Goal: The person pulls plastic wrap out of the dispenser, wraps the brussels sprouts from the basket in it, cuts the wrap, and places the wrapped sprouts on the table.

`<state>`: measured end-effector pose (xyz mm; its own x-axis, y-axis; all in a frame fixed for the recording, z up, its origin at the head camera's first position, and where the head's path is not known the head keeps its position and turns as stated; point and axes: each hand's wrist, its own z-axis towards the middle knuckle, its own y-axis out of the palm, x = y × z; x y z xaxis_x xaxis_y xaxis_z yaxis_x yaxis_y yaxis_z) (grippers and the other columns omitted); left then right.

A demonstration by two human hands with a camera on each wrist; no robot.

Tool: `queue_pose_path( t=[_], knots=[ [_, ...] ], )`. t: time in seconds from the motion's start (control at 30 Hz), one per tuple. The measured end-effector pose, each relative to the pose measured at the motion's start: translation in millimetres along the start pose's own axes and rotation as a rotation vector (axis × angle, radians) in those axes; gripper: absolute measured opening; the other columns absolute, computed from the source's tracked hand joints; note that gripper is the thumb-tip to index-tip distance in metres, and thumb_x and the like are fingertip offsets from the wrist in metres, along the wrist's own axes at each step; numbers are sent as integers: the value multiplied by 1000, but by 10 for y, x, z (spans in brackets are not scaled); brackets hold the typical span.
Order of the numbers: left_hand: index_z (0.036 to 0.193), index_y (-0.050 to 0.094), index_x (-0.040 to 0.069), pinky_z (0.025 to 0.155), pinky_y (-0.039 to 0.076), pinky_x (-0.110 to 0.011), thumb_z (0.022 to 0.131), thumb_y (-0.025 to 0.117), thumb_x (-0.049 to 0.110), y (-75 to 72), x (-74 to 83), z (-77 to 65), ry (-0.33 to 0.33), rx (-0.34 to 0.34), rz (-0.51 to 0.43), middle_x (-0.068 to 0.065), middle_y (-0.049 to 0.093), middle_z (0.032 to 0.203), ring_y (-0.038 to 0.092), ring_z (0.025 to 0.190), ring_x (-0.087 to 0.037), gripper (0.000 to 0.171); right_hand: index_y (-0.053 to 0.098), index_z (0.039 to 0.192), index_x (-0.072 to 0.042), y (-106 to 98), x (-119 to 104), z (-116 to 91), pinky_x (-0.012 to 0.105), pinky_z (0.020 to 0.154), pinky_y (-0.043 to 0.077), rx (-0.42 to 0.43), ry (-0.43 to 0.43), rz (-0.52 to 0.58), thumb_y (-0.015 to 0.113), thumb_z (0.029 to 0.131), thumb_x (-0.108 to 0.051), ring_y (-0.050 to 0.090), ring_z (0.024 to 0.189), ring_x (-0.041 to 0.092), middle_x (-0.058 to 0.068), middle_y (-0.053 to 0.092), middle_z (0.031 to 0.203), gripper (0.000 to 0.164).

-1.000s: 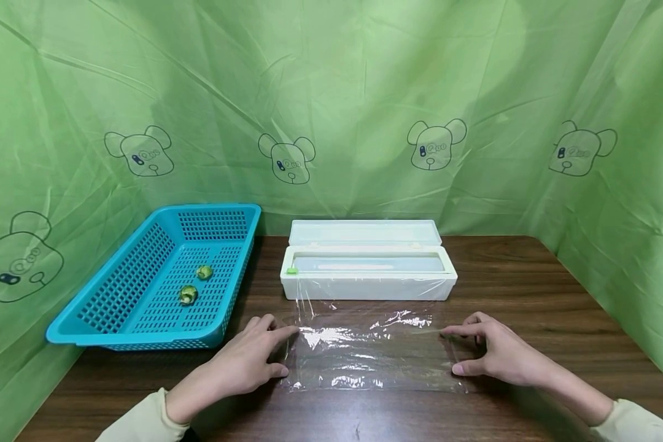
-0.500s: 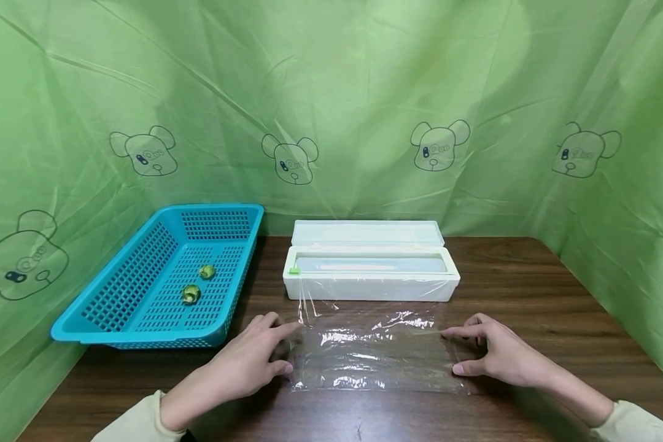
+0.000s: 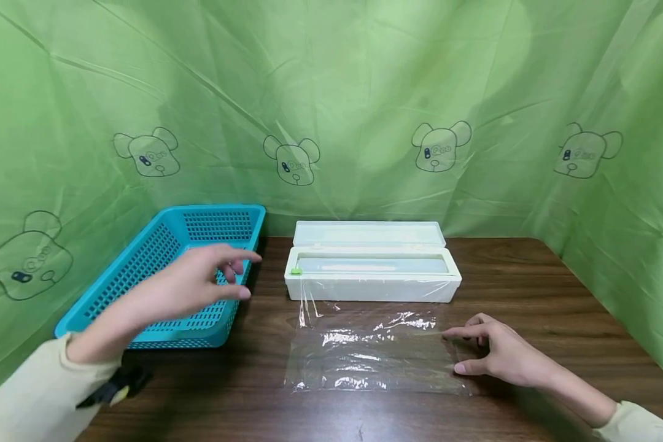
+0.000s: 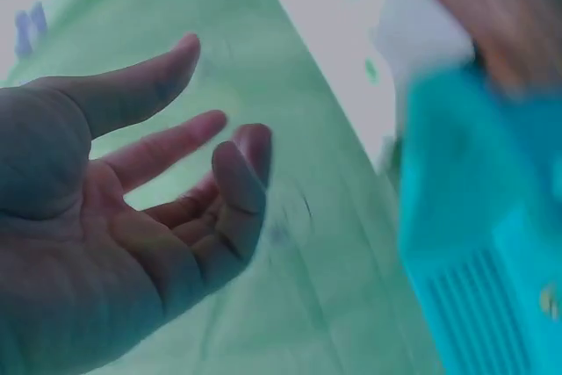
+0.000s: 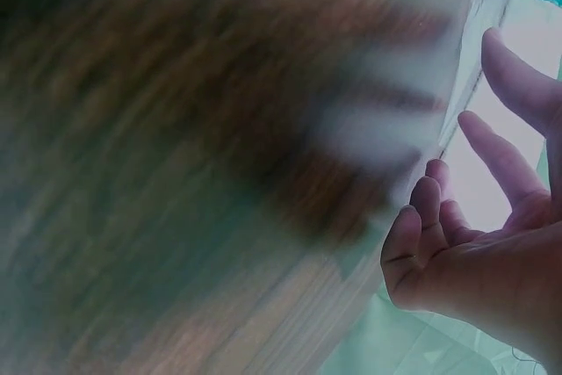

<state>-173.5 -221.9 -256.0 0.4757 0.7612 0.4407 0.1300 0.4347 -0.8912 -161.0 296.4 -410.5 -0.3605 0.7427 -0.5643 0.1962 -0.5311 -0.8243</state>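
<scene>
My left hand is raised over the blue plastic basket, its fingers loosely bent and nothing between them. In the head view it covers the basket floor; the left wrist view catches part of a small green Brussels sprout at its right edge. A sheet of clear cling film lies flat and shiny on the table, drawn from a white film dispenser. At the sheet's right edge rests my right hand, forefinger and thumb spread, their tips right at the film.
Behind the film, the dispenser's lid stands raised, and a green slide cutter sits at the left end of its front edge. A green curtain with bear drawings encloses the brown wooden table at the back and sides.
My left hand has left the film's left edge and moved up and left over the basket, hiding the Brussels sprouts. The right hand and the film have stayed in place.
</scene>
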Motion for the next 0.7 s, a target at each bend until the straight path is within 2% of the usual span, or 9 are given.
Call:
queue_pose_path(
  t=[0.13,0.3,0.5,0.7],
  knots=[
    [145,63,7,75,53,-39,94,83,19,-218,-371,174,-47,40,10,-6,67,108,63,98,-20,56,76,130,-22,-8,27,-1,27,69,42,1,-18,6,93,78,-43,47,86,12,1,55,107,59],
    [147,61,7,82,54,-39,98,78,19,-361,-807,338,-75,16,-63,-11,66,118,64,106,-25,53,76,129,-21,3,47,20,27,70,43,10,-35,0,93,77,-43,48,86,12,1,55,106,59],
    [152,56,7,83,55,-38,100,76,22,-441,-1156,482,-118,-35,-140,-16,62,128,63,107,-27,58,77,128,-18,1,34,45,27,68,41,8,-35,14,95,77,-38,47,86,13,1,55,106,58],
    [152,53,4,76,55,-36,101,75,21,-430,-1469,572,-152,-70,-169,-19,62,126,62,89,-24,59,77,128,-18,-1,37,60,27,67,40,4,-34,9,95,77,-37,46,85,12,1,55,106,58]
  ],
)
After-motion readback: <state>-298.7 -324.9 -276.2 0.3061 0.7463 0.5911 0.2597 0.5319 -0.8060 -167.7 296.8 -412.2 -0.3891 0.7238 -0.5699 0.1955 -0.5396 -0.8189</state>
